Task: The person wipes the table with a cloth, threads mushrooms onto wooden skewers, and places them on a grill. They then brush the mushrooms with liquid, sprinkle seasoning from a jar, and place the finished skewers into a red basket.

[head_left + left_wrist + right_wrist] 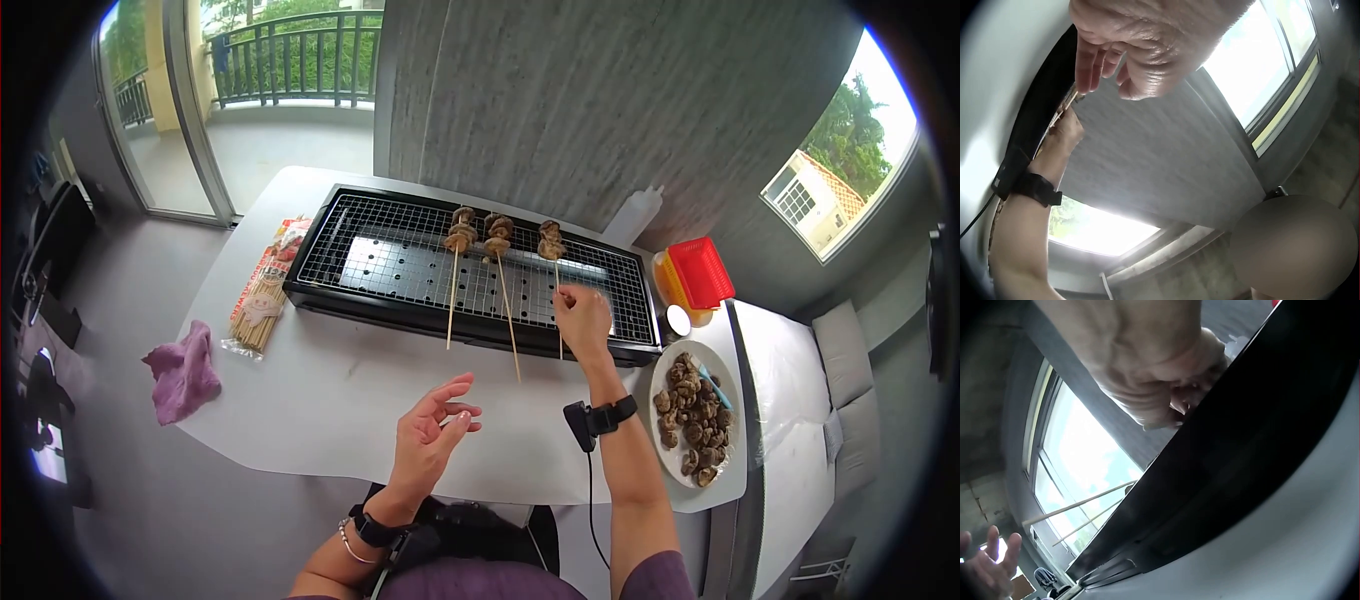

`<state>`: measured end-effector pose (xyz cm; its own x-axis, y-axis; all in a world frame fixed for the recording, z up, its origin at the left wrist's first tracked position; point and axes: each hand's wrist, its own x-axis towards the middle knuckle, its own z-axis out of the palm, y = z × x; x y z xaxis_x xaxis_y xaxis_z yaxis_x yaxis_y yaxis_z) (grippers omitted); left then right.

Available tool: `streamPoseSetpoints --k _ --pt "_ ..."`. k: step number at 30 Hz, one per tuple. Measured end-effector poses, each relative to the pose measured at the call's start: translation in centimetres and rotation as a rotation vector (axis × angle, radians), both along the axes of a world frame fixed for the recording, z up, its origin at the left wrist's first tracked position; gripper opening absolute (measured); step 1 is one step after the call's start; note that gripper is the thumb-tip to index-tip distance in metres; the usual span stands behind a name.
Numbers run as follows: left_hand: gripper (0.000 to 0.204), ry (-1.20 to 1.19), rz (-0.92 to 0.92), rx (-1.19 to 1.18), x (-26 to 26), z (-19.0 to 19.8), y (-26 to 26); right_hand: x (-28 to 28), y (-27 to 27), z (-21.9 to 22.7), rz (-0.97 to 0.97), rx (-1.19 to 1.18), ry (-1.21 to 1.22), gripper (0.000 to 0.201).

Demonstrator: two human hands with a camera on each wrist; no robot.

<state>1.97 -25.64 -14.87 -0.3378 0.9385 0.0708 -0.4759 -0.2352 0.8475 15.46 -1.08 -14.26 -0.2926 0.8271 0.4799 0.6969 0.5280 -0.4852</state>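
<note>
Three mushroom skewers lie side by side on a long black grill point(420, 322), their sticks jutting toward me. At the right one point(551, 241), my right hand point(585, 322) pinches the stick below the mushrooms, over the wire grate. The left skewer point(460, 234) and the middle skewer point(498, 236) rest untouched on the grate. My left hand point(428, 440) hovers in front of the grill with fingers loosely bent and holds nothing. In the right wrist view, the grill's dark side point(1210, 462) hides the right fingertips.
On the right stands a white plate point(675, 463) with mushrooms point(690, 400) and a blue-handled brush point(712, 383). Behind it are a red basket point(700, 272) and a small white-topped container point(678, 320). A bag of wooden skewers point(262, 300) and a purple cloth point(184, 374) lie left.
</note>
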Motion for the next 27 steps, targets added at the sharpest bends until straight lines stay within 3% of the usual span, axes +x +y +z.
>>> streamPoseSetpoints --k 11,14,16,18,20,21,23,27 --pt "0.026 0.099 -0.031 -0.041 -0.2 -1.0 2.5 -0.6 -1.7 0.4 -0.053 0.051 -0.144 0.017" --pt "0.021 0.184 0.051 -0.088 -2.3 -1.2 2.8 1.0 -2.1 1.0 -0.047 0.034 -0.069 0.017" --pt "0.017 0.246 0.235 -0.103 -4.1 -1.0 2.6 3.0 -1.2 0.8 -0.061 0.090 -0.013 0.016" --pt "0.017 0.424 0.370 -0.098 -6.0 -1.2 2.5 5.3 -0.4 0.8 -0.065 0.147 0.044 0.015" --pt "0.016 0.976 0.667 -0.073 -8.4 -0.6 2.8 7.6 0.1 1.0 -0.157 0.194 0.038 0.013" --pt "0.016 0.980 0.661 -0.074 -9.5 -0.1 3.2 8.5 0.0 1.1 -0.201 0.122 0.027 0.010" --pt "0.015 1.565 0.874 -0.047 -11.4 0.8 4.0 9.9 -0.7 1.7 -0.152 0.132 -0.003 0.009" --pt "0.009 1.624 0.783 -0.177 -13.9 0.3 5.4 11.2 -1.7 0.7 -0.046 0.151 -0.035 0.011"
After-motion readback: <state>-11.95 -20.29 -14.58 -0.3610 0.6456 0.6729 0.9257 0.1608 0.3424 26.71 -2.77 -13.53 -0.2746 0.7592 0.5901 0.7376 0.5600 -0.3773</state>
